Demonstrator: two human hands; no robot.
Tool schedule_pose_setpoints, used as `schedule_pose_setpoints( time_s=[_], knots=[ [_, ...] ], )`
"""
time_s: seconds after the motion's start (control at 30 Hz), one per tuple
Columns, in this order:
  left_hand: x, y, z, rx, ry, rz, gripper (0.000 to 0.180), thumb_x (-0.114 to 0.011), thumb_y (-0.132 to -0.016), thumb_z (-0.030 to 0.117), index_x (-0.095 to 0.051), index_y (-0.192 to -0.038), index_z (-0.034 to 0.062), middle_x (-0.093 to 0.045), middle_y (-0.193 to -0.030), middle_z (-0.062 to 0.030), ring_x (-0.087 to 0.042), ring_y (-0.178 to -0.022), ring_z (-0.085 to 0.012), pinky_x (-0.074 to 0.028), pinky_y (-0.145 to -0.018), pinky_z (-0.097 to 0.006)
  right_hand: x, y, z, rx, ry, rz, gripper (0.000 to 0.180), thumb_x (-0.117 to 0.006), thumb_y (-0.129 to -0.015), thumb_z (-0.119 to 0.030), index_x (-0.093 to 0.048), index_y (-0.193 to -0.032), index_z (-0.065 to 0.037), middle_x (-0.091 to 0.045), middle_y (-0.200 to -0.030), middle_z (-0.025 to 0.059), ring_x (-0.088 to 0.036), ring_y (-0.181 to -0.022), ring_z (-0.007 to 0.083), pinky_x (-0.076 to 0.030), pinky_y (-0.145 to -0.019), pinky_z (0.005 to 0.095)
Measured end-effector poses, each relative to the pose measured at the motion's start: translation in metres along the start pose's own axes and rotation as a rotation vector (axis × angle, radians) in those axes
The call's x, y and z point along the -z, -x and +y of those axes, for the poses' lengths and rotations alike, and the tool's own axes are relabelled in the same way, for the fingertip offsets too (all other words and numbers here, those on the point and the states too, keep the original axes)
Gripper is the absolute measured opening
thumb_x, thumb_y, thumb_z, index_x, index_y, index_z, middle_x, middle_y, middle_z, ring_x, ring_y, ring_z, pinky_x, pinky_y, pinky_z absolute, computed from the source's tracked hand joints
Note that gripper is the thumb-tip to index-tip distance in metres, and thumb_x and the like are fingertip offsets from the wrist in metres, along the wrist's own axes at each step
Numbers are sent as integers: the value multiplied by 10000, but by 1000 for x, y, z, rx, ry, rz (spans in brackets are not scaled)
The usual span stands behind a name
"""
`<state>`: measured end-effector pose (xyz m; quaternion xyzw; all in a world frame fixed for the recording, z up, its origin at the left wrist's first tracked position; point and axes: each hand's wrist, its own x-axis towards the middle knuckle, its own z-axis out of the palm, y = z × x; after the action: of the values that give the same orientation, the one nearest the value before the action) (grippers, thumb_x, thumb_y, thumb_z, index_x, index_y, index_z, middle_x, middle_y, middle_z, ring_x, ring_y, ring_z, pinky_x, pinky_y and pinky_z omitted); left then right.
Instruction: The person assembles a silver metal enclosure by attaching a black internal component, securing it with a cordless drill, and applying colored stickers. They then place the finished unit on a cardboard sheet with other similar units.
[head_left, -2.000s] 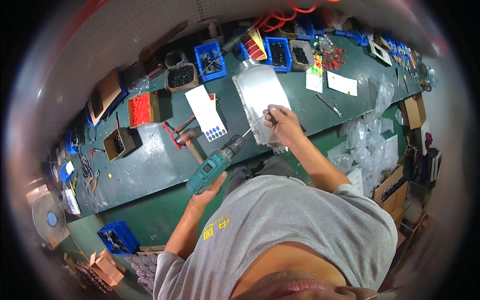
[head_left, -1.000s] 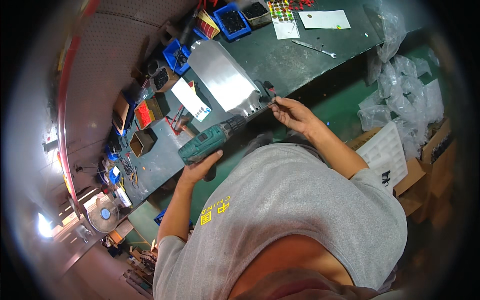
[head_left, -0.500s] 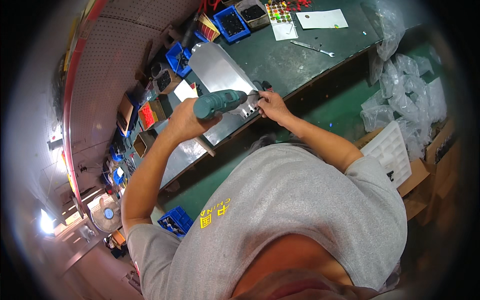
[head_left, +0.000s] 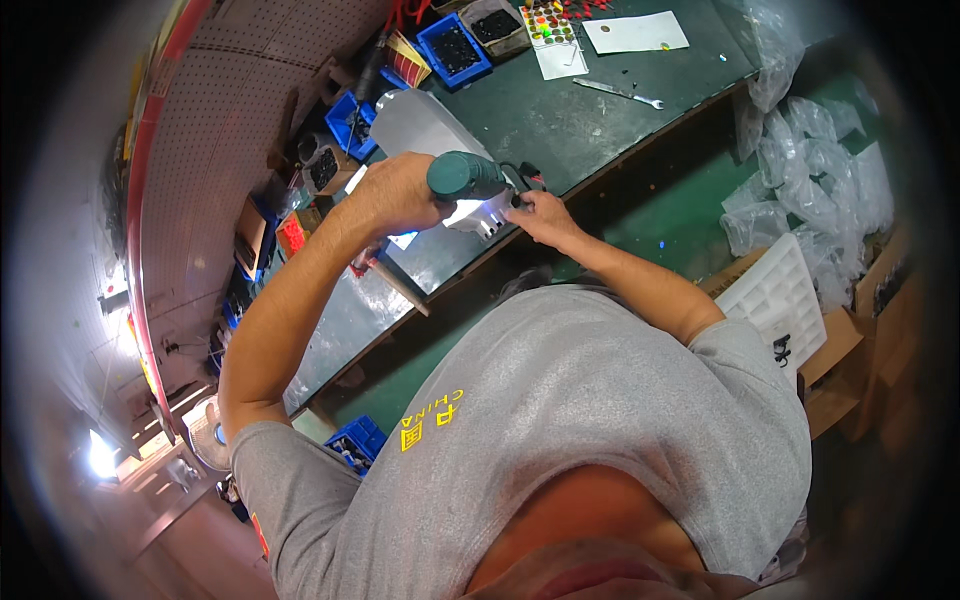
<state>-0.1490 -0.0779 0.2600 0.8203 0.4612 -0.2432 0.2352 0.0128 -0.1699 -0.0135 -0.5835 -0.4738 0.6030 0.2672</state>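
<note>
My left hand (head_left: 400,195) is wrapped round the grip of a teal cordless drill (head_left: 466,175). Its front end points down at the near right end of a silver sheet-metal housing (head_left: 425,122) on the bench, where a bright glow falls on the metal. The tip of the drill is mostly hidden behind its body. My right hand (head_left: 543,218) is closed at that same end, thumb and fingers pinched beside the front of the drill. What it pinches is too small to make out. A dark object with a red part (head_left: 532,175) lies just beyond my right fingers.
On the green bench (head_left: 560,120) lie a wrench (head_left: 617,93), a sticker sheet (head_left: 552,45) and a white card (head_left: 637,33). Blue parts bins (head_left: 453,50) line the back. A wooden handle (head_left: 402,288) juts over the front edge. Clear plastic bags (head_left: 800,180) heap at right.
My left hand has swung the drill up and to the right, tilting it more steeply over the housing. A light now shines at its front. My right hand has shifted only slightly.
</note>
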Motion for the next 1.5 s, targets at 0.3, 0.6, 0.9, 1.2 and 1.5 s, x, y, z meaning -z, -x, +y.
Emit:
schedule_pose_setpoints(
  time_s=[0.3,0.6,0.9,1.2,1.5],
  knots=[
    [1,-5,-2,9,50,22,312,-729,-746,186,-707,-1044,96,-725,-961,-166,-686,-919,-364,-549,-827,-451,-12,-11,-3,-240,33,-266,744,-812,-711,-611,-653,-1065,25,-631,-804,85,-627,-686,167,-529,-531,298],
    [-26,9,-18,53,199,98,386,-755,-740,216,-685,-1101,99,-722,-973,-180,-690,-926,-358,-553,-813,-429,-16,-11,-2,-234,-51,-332,615,-800,-767,-570,-670,-1016,-22,-622,-822,26,-599,-694,116,-508,-539,271],
    [-46,58,-34,-12,562,413,370,-797,-790,293,-694,-1077,85,-732,-918,-159,-711,-855,-313,-559,-787,-428,-16,-11,0,-277,3,-306,515,-752,-848,-504,-663,-1028,-29,-659,-901,46,-626,-710,125,-523,-557,283],
    [-182,106,-84,71,1241,928,293,-786,-860,123,-691,-1123,36,-729,-994,-53,-671,-886,-110,-539,-772,-289,4,-33,-62,294,-46,117,144,-690,-928,-137,-644,-835,-37,-619,-700,7,-513,-587,57,-396,-513,225],
    [-289,160,-165,415,1426,1264,174,-705,-927,89,-694,-1097,57,-655,-858,16,-601,-767,-98,-502,-702,-272,-182,-170,-226,743,291,-155,186,-715,-889,-107,-732,-1048,-12,-728,-939,125,-677,-801,207,-527,-721,319]
  ],
)
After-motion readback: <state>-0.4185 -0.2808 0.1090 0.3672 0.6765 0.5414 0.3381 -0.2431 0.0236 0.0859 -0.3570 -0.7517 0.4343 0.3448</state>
